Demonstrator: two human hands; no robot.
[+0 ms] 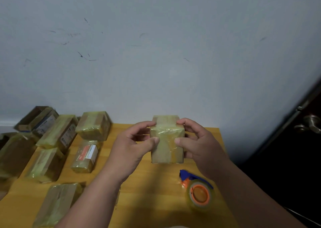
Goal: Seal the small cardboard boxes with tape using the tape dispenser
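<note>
Head view: I hold one small cardboard box above the far part of the yellow wooden table, between both hands. My left hand grasps the box's left side: the thumb tip presses on the near face at the left edge, and the fingers curl onto the top left corner. My right hand grasps the right side the same way, thumb tip on the near face at the right edge, fingers hooked over the top right corner. Both hands are clenched on the box; neither is released. The box stands upright, and glossy yellowish tape covers its upper part and runs down the near face between my thumbs.

The tape dispenser lies on the table below my right wrist, near it and apart from the box. It has a blue handle and an orange hub inside a roll of clear tape. Nothing touches it.

To the left of my left hand, well apart from it, several taped boxes lie on the table in rough rows. One of them, just left of my left forearm, carries a red and white label. Another taped box lies below my left forearm at the near edge.

Beyond my fingers stands a pale scuffed wall. To the right of my right hand, well apart, a dark door with a metal handle shows at the frame edge.
</note>
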